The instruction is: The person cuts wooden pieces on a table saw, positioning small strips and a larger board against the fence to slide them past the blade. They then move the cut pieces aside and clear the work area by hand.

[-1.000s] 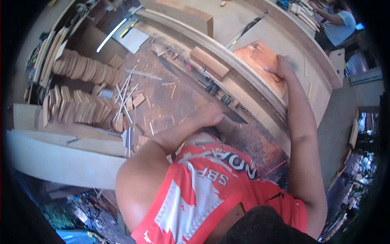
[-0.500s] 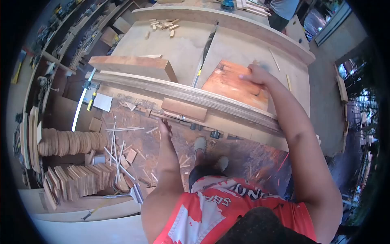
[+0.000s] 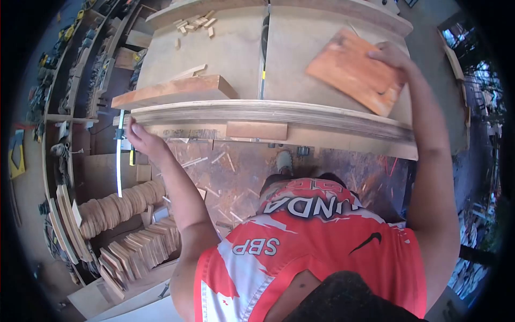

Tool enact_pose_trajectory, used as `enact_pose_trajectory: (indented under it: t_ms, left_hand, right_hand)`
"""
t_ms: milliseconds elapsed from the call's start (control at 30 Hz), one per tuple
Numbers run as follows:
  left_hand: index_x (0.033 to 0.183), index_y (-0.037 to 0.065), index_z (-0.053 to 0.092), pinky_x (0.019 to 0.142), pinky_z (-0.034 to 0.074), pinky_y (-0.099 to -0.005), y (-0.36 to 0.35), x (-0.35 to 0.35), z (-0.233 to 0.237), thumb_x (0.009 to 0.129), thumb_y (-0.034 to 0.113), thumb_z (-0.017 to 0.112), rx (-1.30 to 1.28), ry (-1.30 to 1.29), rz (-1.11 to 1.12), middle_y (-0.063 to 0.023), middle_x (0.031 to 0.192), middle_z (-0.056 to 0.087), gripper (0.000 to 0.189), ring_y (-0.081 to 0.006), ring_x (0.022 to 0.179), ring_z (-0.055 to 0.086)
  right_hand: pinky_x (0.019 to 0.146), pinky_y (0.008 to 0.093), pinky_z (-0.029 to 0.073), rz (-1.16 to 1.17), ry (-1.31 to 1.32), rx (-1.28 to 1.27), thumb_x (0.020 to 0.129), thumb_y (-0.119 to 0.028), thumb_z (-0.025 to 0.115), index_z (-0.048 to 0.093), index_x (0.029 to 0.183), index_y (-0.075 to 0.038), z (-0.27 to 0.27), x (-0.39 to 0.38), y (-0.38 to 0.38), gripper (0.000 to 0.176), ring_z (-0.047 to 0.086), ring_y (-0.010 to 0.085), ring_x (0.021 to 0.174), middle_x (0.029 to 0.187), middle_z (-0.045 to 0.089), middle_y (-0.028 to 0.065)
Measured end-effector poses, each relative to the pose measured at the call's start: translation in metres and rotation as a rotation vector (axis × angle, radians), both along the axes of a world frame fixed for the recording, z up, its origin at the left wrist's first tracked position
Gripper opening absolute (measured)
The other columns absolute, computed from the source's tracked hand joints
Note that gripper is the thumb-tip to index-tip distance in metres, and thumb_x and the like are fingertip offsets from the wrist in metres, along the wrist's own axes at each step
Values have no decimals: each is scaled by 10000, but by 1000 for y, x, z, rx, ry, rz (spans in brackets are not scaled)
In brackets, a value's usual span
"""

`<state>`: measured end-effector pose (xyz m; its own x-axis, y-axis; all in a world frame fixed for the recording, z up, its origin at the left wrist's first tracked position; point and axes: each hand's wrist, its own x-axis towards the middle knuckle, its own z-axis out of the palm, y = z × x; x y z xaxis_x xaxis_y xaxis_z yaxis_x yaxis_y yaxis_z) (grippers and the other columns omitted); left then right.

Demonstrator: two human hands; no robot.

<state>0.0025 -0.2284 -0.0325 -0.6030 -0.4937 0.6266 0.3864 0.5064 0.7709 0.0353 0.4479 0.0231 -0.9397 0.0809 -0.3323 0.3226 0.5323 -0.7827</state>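
My right hand (image 3: 390, 56) grips the far edge of a flat reddish wooden board (image 3: 353, 73) that lies tilted on the table saw top (image 3: 225, 53), right of the saw blade slot (image 3: 264, 37). My left hand (image 3: 140, 138) rests at the near left corner of the table's front rail (image 3: 279, 114), fingers curled against its edge, holding nothing loose. A thick plank (image 3: 171, 91) lies on the table just above that hand.
Small wood offcuts (image 3: 194, 24) sit at the far side of the table. On the floor at left are a row of round wooden discs (image 3: 115, 206), stacks of square wood pieces (image 3: 137, 247) and scattered splinters. Shelves with tools (image 3: 64, 70) line the left wall.
I have straightened up and the view has swung over the table. My left hand rose from the floor area to the table's front rail. My right hand has stayed on the reddish board.
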Motion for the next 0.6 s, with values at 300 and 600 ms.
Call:
enact_pose_trajectory:
  t_ms: [300,600]
  left_hand:
    - [1051,-10,692,859,484,-310,23,-123,31,990,271,577,-446,-275,-372,-136,972,705,310,-176,922,648]
    - [809,-12,701,578,433,-278,38,-116,43,957,396,617,-484,-741,-266,-44,601,594,442,-103,573,566]
  right_hand:
    - [792,360,512,-80,218,835,855,-272,766,716,1040,-1,-34,43,47,332,661,209,856,925,712,120]
    - [808,390,516,449,-1,164,892,-189,677,682,994,-6,-64,47,-127,209,667,328,887,929,694,155]
